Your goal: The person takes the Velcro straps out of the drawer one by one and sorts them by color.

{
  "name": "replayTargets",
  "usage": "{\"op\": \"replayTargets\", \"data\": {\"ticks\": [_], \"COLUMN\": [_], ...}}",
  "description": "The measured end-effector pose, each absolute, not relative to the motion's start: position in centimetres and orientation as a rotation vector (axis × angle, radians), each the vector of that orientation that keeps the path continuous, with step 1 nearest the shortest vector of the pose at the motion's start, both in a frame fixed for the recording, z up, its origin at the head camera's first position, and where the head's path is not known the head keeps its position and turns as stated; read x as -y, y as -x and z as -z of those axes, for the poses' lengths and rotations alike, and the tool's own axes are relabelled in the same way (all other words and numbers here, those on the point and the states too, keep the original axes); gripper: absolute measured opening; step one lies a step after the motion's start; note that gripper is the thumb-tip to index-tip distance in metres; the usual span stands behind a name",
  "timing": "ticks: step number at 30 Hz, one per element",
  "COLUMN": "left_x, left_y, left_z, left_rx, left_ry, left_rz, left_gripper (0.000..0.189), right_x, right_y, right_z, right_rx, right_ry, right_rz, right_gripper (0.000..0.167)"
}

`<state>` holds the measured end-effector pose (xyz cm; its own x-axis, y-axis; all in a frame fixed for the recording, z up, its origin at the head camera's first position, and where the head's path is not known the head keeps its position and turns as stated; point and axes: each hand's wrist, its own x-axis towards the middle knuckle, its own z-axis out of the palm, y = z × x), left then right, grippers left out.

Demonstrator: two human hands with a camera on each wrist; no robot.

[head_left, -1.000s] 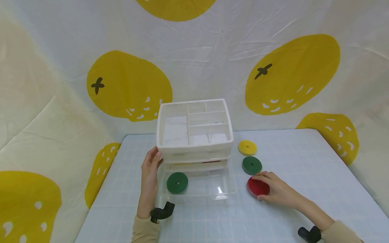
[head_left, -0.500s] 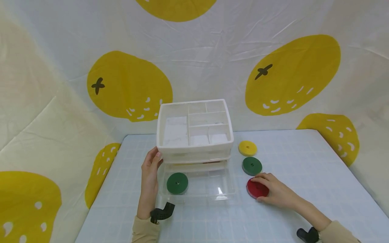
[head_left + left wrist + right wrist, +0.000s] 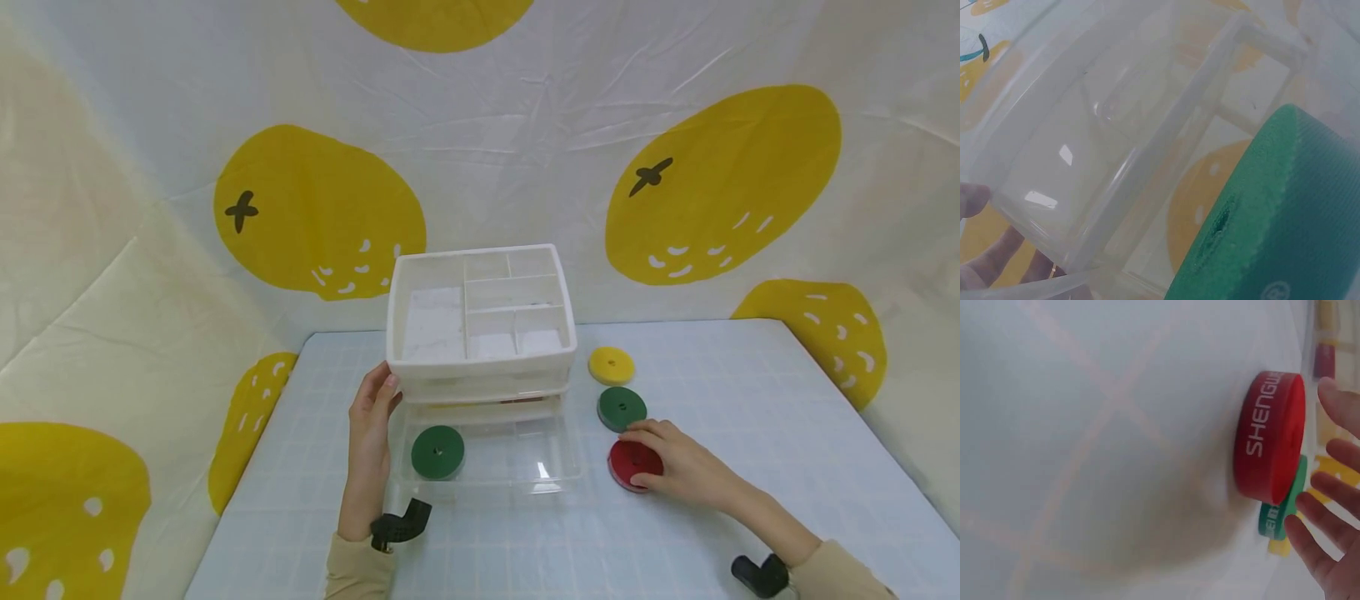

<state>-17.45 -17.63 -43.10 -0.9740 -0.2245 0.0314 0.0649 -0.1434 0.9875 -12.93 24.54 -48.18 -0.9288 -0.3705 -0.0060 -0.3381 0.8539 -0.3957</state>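
Note:
A red tape roll [image 3: 628,462], lettered along its side in the right wrist view, lies flat on the table. My right hand [image 3: 678,467] is over its right edge. In the right wrist view the fingers [image 3: 1329,515] are spread and apart from the roll. My left hand [image 3: 371,417] holds the front left corner of a white drawer organizer [image 3: 480,379]. Its clear lower drawer [image 3: 517,454] is pulled out, with a green tape roll [image 3: 437,452] in the left part. Through the drawer's clear plastic, the left wrist view shows some left fingers [image 3: 997,259].
Behind the red roll, a second green roll [image 3: 622,408] and a yellow roll [image 3: 611,365] line up beside the organizer. The organizer's top tray [image 3: 435,325] is split into compartments. A patterned cloth [image 3: 525,150] hangs behind the table [image 3: 750,400].
My right fingers and thumb have loosened from the red roll's rim and lifted off it. The roll has shifted slightly left and toward me. The left hand stays put.

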Motion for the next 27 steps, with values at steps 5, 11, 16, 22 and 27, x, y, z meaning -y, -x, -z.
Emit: {"op": "replayTargets", "data": {"ticks": [5, 11, 16, 22, 27], "left_x": [17.7, 17.7, 17.6, 17.6, 17.7], "left_y": [17.4, 17.4, 17.4, 17.4, 17.4], "left_z": [43.2, 43.2, 43.2, 43.1, 43.1], "left_rx": [1.897, 1.910, 1.917, 1.897, 1.910], "left_ry": [-0.170, -0.176, -0.176, -0.151, -0.158], "left_rz": [2.254, 2.242, 2.229, 2.238, 2.236], "left_gripper": [0.041, 0.042, 0.042, 0.040, 0.041], "right_x": [-24.0, -23.2, -22.3, -21.0, -19.8], "right_y": [12.9, 12.7, 12.6, 12.5, 12.9], "right_z": [46.5, 44.8, 42.9, 40.4, 38.4], "right_rx": [-2.988, -3.000, -3.017, -3.045, -3.078], "right_ry": [0.652, 0.723, 0.778, 0.890, 1.048], "right_rz": [0.538, 0.504, 0.472, 0.445, 0.402], "right_gripper": [0.048, 0.043, 0.041, 0.040, 0.038]}}
